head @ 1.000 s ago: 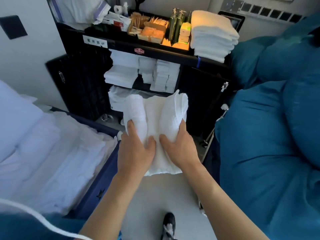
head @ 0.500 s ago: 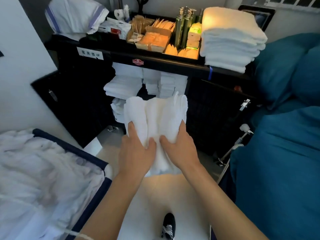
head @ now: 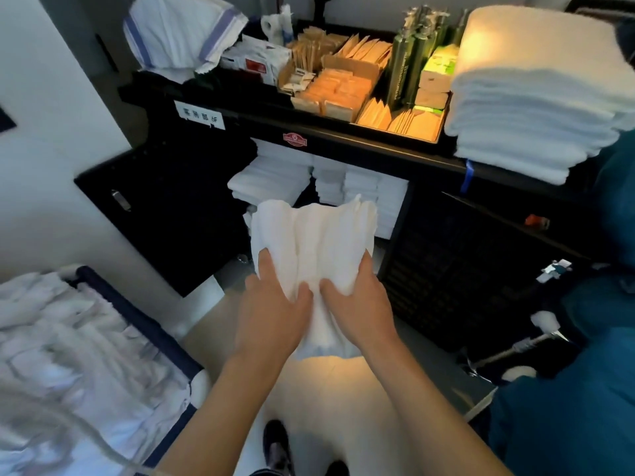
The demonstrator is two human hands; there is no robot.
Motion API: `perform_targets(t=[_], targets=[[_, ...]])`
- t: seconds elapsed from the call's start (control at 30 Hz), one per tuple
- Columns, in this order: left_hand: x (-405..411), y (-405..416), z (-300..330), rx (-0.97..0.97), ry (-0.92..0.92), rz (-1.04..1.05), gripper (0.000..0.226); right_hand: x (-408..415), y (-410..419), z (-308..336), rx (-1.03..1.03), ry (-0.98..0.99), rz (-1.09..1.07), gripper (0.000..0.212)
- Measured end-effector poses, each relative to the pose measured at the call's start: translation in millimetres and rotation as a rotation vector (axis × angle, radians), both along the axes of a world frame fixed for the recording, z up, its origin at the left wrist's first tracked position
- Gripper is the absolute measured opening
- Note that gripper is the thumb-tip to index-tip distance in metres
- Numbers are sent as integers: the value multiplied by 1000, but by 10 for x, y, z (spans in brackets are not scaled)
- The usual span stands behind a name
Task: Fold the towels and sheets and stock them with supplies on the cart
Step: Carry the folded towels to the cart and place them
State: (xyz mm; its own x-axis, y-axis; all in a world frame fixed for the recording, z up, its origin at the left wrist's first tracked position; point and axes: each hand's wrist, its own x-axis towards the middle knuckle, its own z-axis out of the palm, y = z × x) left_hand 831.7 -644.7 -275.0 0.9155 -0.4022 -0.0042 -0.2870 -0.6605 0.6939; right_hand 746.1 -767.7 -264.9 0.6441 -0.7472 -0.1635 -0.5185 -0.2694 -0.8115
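Observation:
A bundle of folded white towels point(head: 314, 242) is held upright in front of me, between both hands. My left hand point(head: 271, 314) grips its left side, thumb on the front. My right hand point(head: 357, 304) grips its right side the same way. Just beyond the bundle stands the black cart point(head: 343, 140). Its open middle shelf holds stacks of folded white linen point(head: 275, 176). On the cart's top sit a tall stack of white towels point(head: 536, 94), boxes of amenity packets point(head: 343, 87) and green bottles point(head: 410, 60).
A blue-striped white cloth point(head: 178, 32) lies bunched on the cart's top left. A dark-blue-edged bin of crumpled white linen point(head: 68, 355) is at lower left. Teal laundry bags point(head: 577, 407) fill the right. The cart's open black door point(head: 158, 214) juts left.
The cart has grown larger and closer in view while both hands keep the same grip on the towel bundle. The linen bin has slid further left and down.

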Motion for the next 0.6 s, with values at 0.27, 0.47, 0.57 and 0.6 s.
perform_targets(t=[0.27,0.47,0.57,0.6], targets=[[812,-157,-165,10,31,64,83,881,-179,-153,13,-8,57,73],[1770,-258,-357,18,24,72,81,1781,-230,-334,93,-54,60,77],[2296,-312,-463,36,55,65,83,2281,-296,-468,127,-51,65,77],[2467,-324,-521,43,67,60,84,2435,-317,-526,130,-45,63,76]])
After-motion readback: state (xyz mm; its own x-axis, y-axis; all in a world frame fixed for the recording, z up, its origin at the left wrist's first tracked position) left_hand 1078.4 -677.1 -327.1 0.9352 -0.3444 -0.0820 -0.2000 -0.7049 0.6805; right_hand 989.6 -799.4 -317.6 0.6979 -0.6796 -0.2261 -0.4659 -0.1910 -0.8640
